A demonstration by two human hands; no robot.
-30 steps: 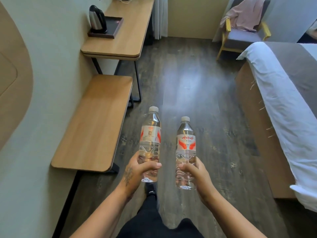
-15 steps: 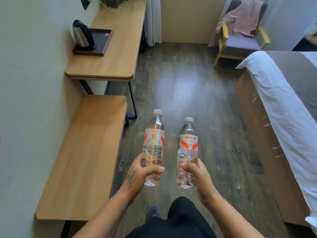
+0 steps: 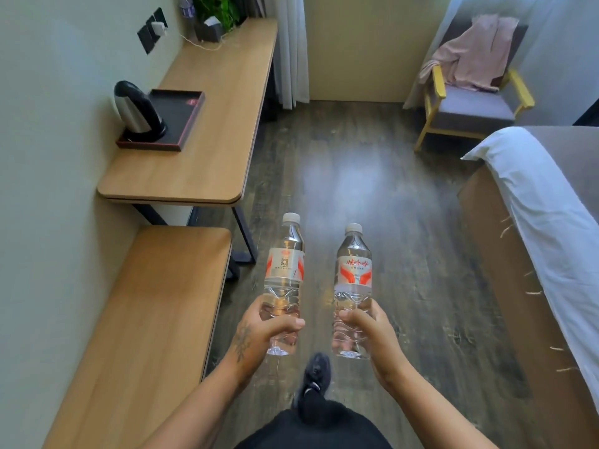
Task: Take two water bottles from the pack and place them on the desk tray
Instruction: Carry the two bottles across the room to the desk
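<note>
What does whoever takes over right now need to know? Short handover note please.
Left hand: grip shut on the left bottle, upright.
Right hand: grip shut on the right bottle, upright.
Both bottles are in the air over the floor, short of the desk.
The tray sits on the desk with the kettle at its wall end; the rest looks free.
Done: both bottles picked.
Left: reach the desk, stand both on the tray.

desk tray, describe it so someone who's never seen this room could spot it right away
Find the long wooden desk along the left wall. On its near end lies a dark rectangular tray with a reddish rim, the only flat black thing there, with a steel kettle standing in its corner.
</note>
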